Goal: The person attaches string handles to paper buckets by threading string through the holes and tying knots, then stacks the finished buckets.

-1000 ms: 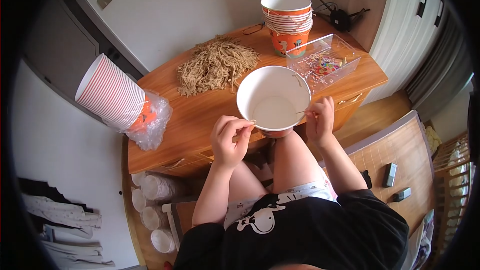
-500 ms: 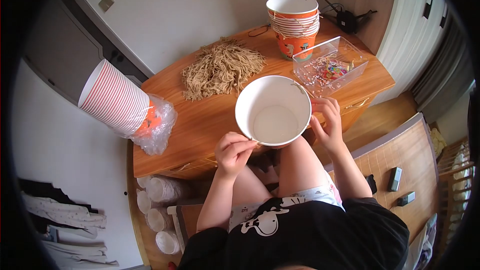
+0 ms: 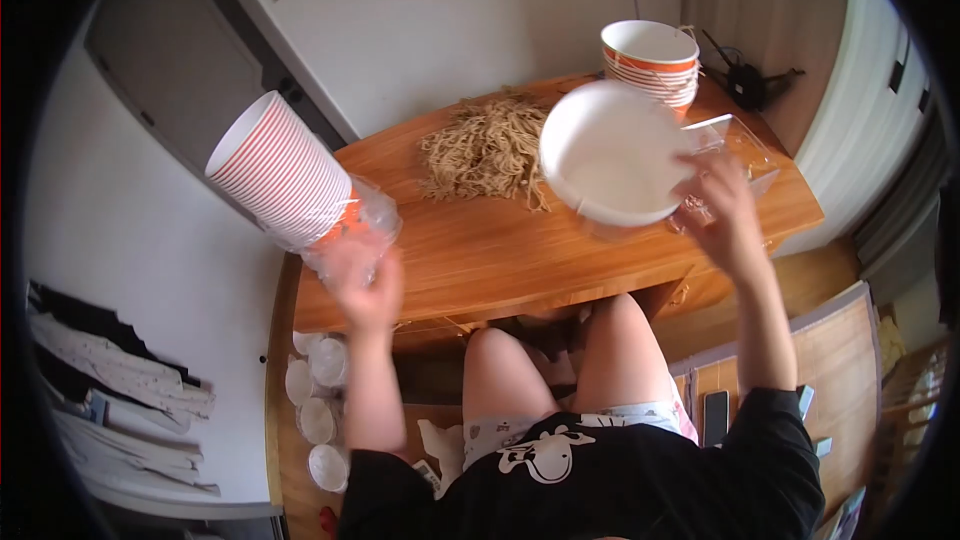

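Above the desk, a white-lined paper bucket (image 3: 600,165) hangs tilted, its open mouth facing me, slightly blurred. My right hand (image 3: 725,208) grips its right-hand rim. My left hand (image 3: 365,280) is smeared by motion in front of the plastic wrap around the lower end of a tall leaning stack of paper buckets (image 3: 285,170); its fingers are unclear, and so is whether it touches the wrap. Behind the held bucket stands a shorter stack of orange-and-white buckets (image 3: 650,65) with cords at the rims. A heap of tan twine pieces (image 3: 488,148) lies at the desk's back.
A clear plastic box (image 3: 755,145) sits on the right of the wooden desk (image 3: 460,255), partly hidden by my right hand. A black router (image 3: 745,85) is at the back corner. Wrapped stacks of cups or buckets (image 3: 320,420) stand on the floor at left.
The bucket has moved up and away over the desk with my right hand. My left hand has let go of its rim and swung left to the tall stack. The view has shifted.
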